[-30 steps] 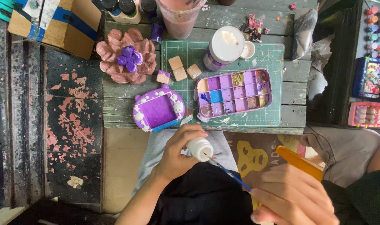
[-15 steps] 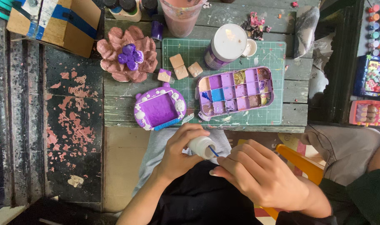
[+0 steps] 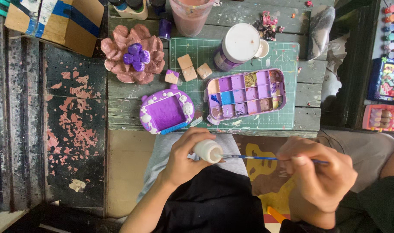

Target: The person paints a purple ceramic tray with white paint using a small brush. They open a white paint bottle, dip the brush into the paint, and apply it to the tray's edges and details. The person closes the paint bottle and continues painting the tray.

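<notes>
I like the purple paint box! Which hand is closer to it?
Left. The left hand holds a small white piece just below the table edge, below the purple paint palette. The right hand, holding a thin blue brush, sits lower and farther right.

- cardboard box [image 3: 58, 23], brown, blue tape stripes and a white label, top left corner of table [image 3: 119, 88]
- flat colourful pack [image 3: 386, 80], dark blue with a cartoon picture, far right
- pink blister pack [image 3: 382, 117] just below it, small pale items in a row
</notes>
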Demonstrator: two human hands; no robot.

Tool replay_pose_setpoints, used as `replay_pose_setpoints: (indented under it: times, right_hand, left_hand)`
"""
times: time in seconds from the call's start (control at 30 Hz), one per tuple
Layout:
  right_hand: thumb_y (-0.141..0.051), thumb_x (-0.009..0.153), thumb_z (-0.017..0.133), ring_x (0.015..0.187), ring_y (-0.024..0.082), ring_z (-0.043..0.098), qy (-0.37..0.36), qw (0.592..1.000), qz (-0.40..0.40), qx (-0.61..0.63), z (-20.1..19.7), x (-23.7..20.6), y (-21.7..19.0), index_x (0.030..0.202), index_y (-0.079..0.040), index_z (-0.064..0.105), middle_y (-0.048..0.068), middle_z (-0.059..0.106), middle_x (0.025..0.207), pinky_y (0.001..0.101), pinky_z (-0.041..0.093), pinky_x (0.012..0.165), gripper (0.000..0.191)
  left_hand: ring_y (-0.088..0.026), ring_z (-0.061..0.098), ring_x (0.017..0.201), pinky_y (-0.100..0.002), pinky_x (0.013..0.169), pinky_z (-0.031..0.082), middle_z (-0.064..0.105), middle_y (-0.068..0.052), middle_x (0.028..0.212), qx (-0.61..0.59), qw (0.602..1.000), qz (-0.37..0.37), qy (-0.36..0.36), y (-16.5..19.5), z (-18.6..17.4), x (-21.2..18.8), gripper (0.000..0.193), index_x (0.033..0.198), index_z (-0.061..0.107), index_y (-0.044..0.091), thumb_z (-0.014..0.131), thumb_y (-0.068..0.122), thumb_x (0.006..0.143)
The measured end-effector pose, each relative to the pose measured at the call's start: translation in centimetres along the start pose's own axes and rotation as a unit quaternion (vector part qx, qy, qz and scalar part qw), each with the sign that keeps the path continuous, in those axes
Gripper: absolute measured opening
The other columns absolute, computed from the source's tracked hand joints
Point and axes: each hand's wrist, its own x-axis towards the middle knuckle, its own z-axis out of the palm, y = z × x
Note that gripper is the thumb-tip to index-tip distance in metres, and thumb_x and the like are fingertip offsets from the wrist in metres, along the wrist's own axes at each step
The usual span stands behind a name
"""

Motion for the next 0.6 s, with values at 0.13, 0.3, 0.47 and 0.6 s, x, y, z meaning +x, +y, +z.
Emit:
replay_pose_setpoints:
  times: [0.13,0.3,0.47,0.6]
  right_hand:
    - [-0.002,0.112,0.058,0.056,0.013,0.055,0.027,0.997,-0.002,0.079,-1.8,-0.3,2.8,0.092,0.013,0.061,0.018,0.066,0.079,0.0291,0.050,0.057,0.025]
    - [-0.006,0.111,0.057,0.055,0.014,0.054,0.068,0.990,0.031,0.121,-2.7,-0.8,5.4,0.093,0.012,0.061,0.016,0.064,0.075,0.0284,0.049,0.054,0.026]
    - [-0.010,0.118,0.057,0.060,0.016,0.056,0.057,0.979,0.040,0.190,-2.6,-0.2,7.2,0.097,0.014,0.062,0.013,0.061,0.073,0.0319,0.047,0.062,0.032]
    - [-0.011,0.115,0.058,0.062,0.018,0.058,0.027,0.985,0.006,0.170,-1.7,0.1,7.7,0.100,0.011,0.059,0.019,0.064,0.084,0.0394,0.051,0.069,0.027]
  left_hand:
    - [-0.024,0.071,0.110,-0.034,0.083,0.062,0.067,-0.010,0.122,-0.018,1.000,-0.016,-0.008,-0.6,-0.1,-0.2,0.057,0.122,0.064,0.010,0.094,0.012,0.074]
    - [-0.024,0.070,0.113,-0.035,0.088,0.064,0.066,-0.010,0.122,-0.039,0.999,-0.024,-0.009,-1.6,0.5,-0.4,0.057,0.123,0.064,0.009,0.094,0.013,0.074]
    - [-0.024,0.071,0.112,-0.036,0.089,0.063,0.067,-0.010,0.122,-0.050,0.998,-0.046,-0.005,-2.3,0.9,-0.2,0.057,0.124,0.065,0.008,0.094,0.013,0.076]
    - [-0.024,0.071,0.113,-0.036,0.091,0.064,0.067,-0.010,0.124,-0.057,0.997,-0.046,0.003,-2.5,0.7,0.1,0.058,0.125,0.065,0.008,0.093,0.013,0.076]
